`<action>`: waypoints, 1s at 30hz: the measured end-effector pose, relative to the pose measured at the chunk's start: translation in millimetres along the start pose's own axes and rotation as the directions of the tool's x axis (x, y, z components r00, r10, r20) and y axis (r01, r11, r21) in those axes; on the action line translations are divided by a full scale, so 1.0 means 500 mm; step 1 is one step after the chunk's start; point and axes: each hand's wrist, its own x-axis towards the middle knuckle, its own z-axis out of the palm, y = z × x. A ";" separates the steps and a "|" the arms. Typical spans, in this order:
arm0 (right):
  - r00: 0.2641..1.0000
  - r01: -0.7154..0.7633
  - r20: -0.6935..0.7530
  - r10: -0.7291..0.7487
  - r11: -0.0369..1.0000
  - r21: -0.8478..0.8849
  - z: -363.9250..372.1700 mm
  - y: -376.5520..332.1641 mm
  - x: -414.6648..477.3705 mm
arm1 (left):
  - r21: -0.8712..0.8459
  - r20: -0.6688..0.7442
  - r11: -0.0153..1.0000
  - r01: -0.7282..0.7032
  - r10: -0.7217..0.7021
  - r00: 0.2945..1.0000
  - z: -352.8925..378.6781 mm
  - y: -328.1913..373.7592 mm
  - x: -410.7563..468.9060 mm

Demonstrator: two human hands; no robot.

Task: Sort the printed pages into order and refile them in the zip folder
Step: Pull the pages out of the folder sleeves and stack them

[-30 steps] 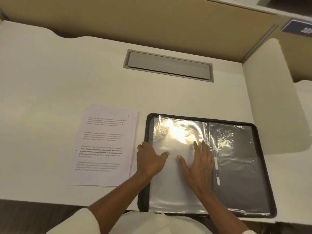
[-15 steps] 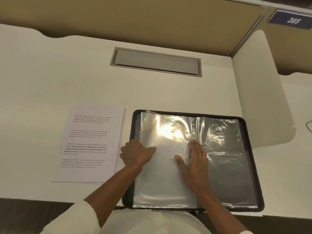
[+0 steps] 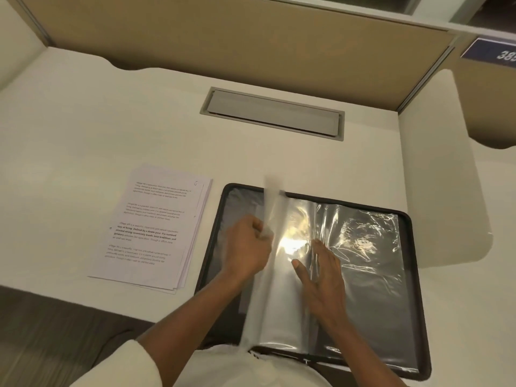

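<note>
Found zip folder (image 3: 374, 297) open flat at near edge of desk (image 3: 111, 121). Noted left hand (image 3: 245, 247) pinching a raised clear sleeve (image 3: 272, 208), right hand (image 3: 321, 272) pressing flat, fingers straight, on sleeves beneath. Saw printed pages (image 3: 156, 227) stacked just left.

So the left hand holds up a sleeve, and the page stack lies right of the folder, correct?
No. The head view shows the stack left of the folder; the left hand does hold up a sleeve.
</note>
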 end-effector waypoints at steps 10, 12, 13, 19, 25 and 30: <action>0.950 -0.293 0.159 0.270 0.585 0.756 -0.138 -0.047 0.011 | -0.339 0.097 0.938 -0.069 0.107 0.989 0.122 0.175 -0.058; 0.951 -0.290 0.178 0.255 0.525 0.800 -0.174 -0.036 0.011 | -0.338 0.130 0.937 -0.085 0.136 0.982 0.155 0.199 -0.074; 0.953 -0.282 0.179 0.244 0.500 0.819 -0.193 -0.028 0.010 | -0.339 0.153 0.937 -0.079 0.138 0.979 0.172 0.208 -0.081; 0.948 -0.318 0.263 0.180 0.575 0.754 -0.312 0.026 0.011 | -0.400 0.321 0.916 -0.022 0.162 0.933 0.265 0.230 -0.099; 0.900 -0.419 0.301 0.314 0.811 0.408 -0.355 0.093 0.035 | -0.223 0.372 0.965 -0.140 0.217 0.903 0.324 0.173 -0.083; 0.894 -0.436 0.187 0.407 0.885 0.163 -0.356 0.171 0.070 | 0.166 0.201 0.848 -0.504 0.471 0.859 0.320 0.080 -0.064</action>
